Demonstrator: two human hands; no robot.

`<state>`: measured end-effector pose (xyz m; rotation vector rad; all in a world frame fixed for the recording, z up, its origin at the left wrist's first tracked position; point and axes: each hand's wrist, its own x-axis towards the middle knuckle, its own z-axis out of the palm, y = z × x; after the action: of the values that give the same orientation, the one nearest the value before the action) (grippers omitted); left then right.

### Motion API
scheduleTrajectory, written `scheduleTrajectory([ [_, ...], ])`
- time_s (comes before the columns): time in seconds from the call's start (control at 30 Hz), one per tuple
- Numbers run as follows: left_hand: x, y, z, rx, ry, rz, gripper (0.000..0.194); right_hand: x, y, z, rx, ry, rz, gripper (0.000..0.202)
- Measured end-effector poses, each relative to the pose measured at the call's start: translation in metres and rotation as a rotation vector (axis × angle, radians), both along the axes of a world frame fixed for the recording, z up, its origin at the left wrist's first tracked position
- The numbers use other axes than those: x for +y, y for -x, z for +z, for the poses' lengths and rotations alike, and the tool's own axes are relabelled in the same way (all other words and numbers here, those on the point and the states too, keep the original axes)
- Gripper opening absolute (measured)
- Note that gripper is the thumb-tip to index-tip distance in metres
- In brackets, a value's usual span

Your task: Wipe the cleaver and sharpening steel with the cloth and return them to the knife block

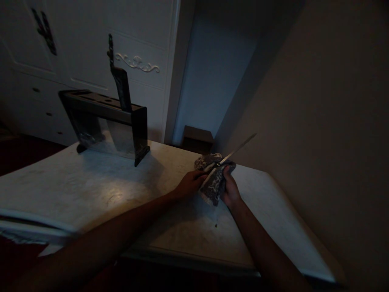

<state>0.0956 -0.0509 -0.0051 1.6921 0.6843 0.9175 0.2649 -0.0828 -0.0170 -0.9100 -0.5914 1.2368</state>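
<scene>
Over the marble-look table, my left hand (192, 182) is closed around the handle end of a knife (238, 149). Its narrow blade points up and to the right, seen nearly edge-on. My right hand (231, 191) grips a dark patterned cloth (214, 186), bunched around the lower part of the knife. Folds of cloth and dim light hide the handle and some fingers. To the left stands a black-framed knife block (140, 129) with a see-through front. One dark knife handle (123, 89) rises from its right end; a broad blade shows faintly inside.
The pale table (106, 190) has its right end along a plain wall (328, 134). A white wardrobe (88, 48) with dark handles stands behind it. A brown box-like piece (198, 134) sits beyond the table's back edge. A small speck (216, 225) lies near the front.
</scene>
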Motion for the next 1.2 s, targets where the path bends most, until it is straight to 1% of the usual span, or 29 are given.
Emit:
scheduleTrajectory([
  [0.13, 0.009, 0.002, 0.0, -0.029, -0.003, 0.124, 0.031, 0.003, -0.004, 0.0, 0.053, -0.028, -0.054, 0.056],
  [0.23, 0.014, 0.004, 0.001, -0.094, -0.001, 0.211, 0.026, 0.003, -0.004, 0.0, 0.061, -0.042, -0.044, 0.055],
  [0.37, 0.014, 0.006, 0.006, -0.188, 0.043, 0.25, 0.026, 0.002, -0.001, 0.002, 0.075, -0.073, -0.035, 0.055],
  [0.53, 0.009, 0.007, 0.015, -0.318, 0.192, 0.247, 0.036, 0.003, -0.005, 0.004, 0.136, -0.038, -0.062, 0.045],
  [0.63, 0.01, 0.008, 0.018, -0.412, 0.29, 0.276, 0.04, 0.005, -0.011, 0.004, 0.15, -0.031, -0.076, 0.043],
  [0.73, 0.017, 0.011, 0.022, -0.538, 0.44, 0.307, 0.04, 0.006, -0.015, 0.004, 0.161, -0.042, -0.09, 0.044],
  [0.8, 0.023, 0.016, 0.024, -0.63, 0.544, 0.328, 0.036, 0.005, -0.016, 0.005, 0.169, -0.049, -0.107, 0.041],
  [0.87, 0.029, 0.022, 0.028, -0.706, 0.61, 0.349, 0.033, 0.003, -0.015, 0.008, 0.181, -0.048, -0.124, 0.037],
  [1.0, 0.034, 0.033, 0.034, -0.816, 0.618, 0.338, 0.028, 0.001, -0.013, 0.012, 0.198, -0.032, -0.135, 0.035],
  [1.1, 0.032, 0.037, 0.039, -0.89, 0.573, 0.314, 0.022, 0.001, -0.014, 0.013, 0.202, -0.044, -0.153, 0.035],
  [1.2, 0.028, 0.039, 0.044, -0.909, 0.536, 0.303, 0.021, 0.003, -0.018, 0.011, 0.21, -0.042, -0.172, 0.033],
])
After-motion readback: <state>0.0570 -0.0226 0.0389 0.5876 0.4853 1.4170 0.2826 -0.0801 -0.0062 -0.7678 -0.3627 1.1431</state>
